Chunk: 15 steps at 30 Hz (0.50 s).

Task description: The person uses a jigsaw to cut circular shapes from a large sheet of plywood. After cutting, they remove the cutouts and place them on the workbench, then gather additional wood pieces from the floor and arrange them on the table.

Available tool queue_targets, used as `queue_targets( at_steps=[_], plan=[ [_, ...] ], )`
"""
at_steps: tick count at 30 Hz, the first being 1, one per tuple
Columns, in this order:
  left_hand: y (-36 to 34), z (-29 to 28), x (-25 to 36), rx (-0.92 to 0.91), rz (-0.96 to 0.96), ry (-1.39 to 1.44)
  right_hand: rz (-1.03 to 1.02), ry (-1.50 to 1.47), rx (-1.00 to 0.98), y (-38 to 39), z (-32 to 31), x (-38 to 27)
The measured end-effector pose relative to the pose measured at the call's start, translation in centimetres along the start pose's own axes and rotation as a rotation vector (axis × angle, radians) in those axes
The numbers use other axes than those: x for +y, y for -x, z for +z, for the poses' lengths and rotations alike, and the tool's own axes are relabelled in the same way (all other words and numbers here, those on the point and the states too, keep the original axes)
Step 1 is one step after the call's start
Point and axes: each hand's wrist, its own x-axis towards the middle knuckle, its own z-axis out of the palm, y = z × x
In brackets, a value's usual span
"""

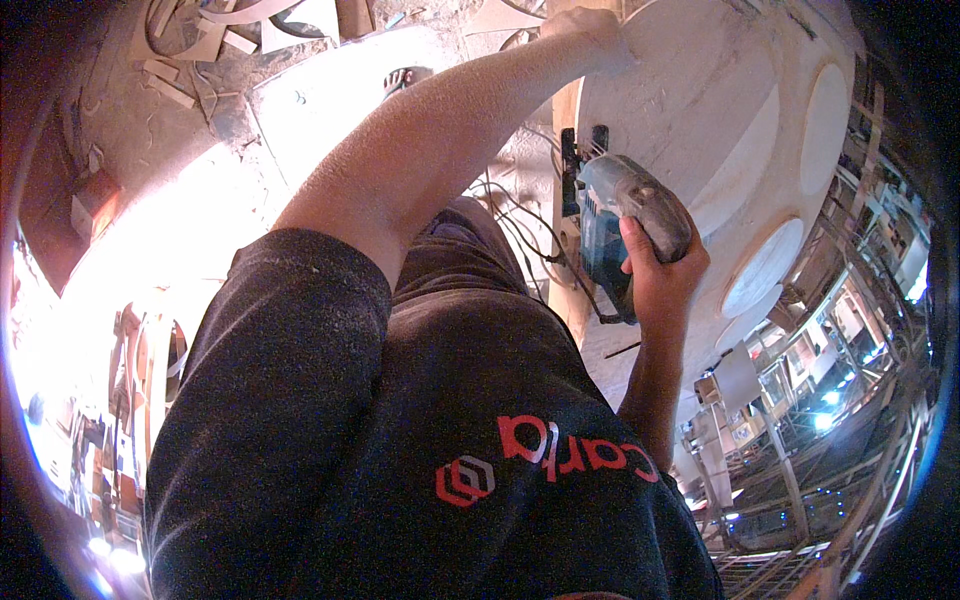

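Curved wooden offcuts (318, 20) and small blocks (170, 91) litter the floor (185, 140), upper left; a pale square panel (738, 377) shows at lower right.

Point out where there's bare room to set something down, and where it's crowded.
The pale board has a bare patch between the left hand, blue power tool and round pale shapes at right. Crowded: the board's left edge, around the tool, right hand and dark cords; upper left, among wood scraps.
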Motion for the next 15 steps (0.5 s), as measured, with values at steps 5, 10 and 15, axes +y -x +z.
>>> queue_targets(
  at_steps=[5,10,15],
  plan=[
    [-0.7,0.7,-0.2,0.003,-0.004,-0.043,-0.004,-0.014,-0.004,-0.2,0.1,-0.4],
    [-0.1,-0.1,0.3,-0.032,-0.011,-0.055,0.007,0.006,0.012,-0.5,0.1,-0.6],
    [-0.2,0.2,0.1,-0.03,-0.004,-0.013,-0.012,0.012,0.029,-0.7,0.4,-0.7]
  ],
)
